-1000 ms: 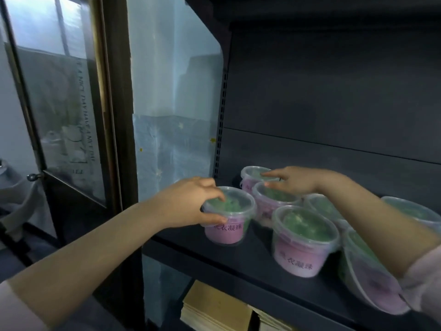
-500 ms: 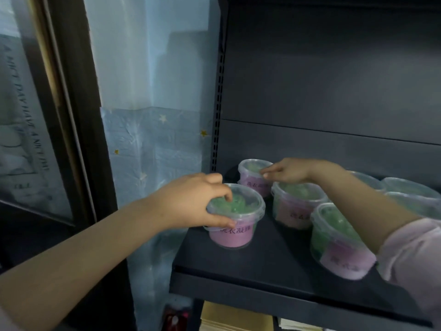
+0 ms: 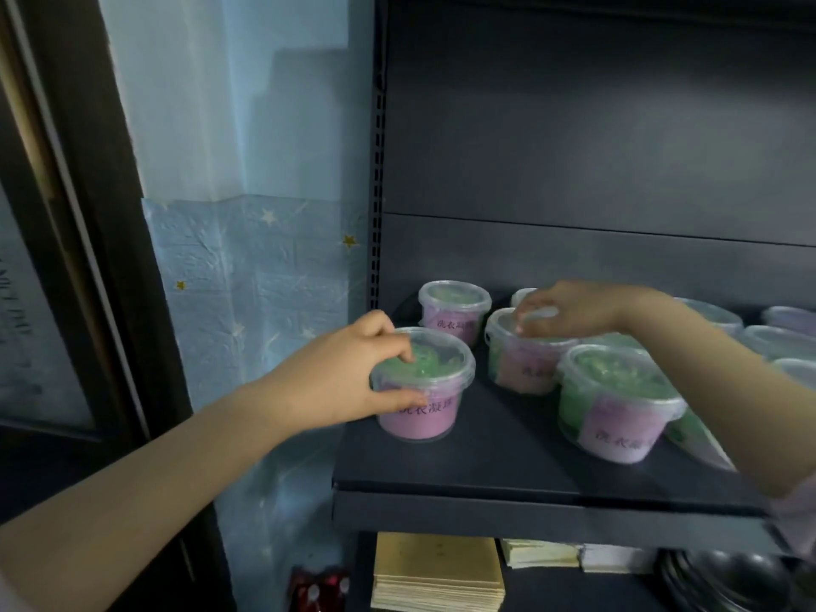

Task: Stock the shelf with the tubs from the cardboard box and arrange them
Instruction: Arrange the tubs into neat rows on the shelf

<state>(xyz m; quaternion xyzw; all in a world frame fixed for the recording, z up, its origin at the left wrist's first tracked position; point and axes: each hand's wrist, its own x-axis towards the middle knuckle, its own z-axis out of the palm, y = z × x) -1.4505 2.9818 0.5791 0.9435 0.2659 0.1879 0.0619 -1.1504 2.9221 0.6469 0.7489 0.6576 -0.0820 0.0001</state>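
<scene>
The shelf point(image 3: 485, 461) was a dark metal deck carrying clear-lidded tubs with pink labels and green contents.

1. Left hand point(image 3: 349, 377): the grip was closed on the front-left tub point(image 3: 424, 404). The fingers curled over the near-left part of the lid, and the thumb pressed against the wall just under the rim. The tub stood upright on the deck near the shelf's front-left corner, directly to the right of the palm.

2. Right hand point(image 3: 574, 309): the hand lay on top of the middle tub point(image 3: 525, 364), with bent fingertips point(image 3: 525, 322) touching the rear part of its lid. The thumb was hidden, so it could not be determined whether this grip clasped the lid or only rested on it. The tub stood upright beneath the hand, behind and to the right of the front-left tub and apart from it.

The rear-left tub point(image 3: 455, 307) stood free against the back panel, between the two hands and touched by neither. The front-right tub point(image 3: 618, 404) stood just beside the middle tub, below the right forearm. Further tubs point(image 3: 715, 313) were ranged to the right along the back, partly hidden by the arm.

Left of the shelf hung a starred blue covering point(image 3: 265, 280). On the lower level lay tan sheets point(image 3: 437, 572) in a stack and metal bowls point(image 3: 728, 576).
</scene>
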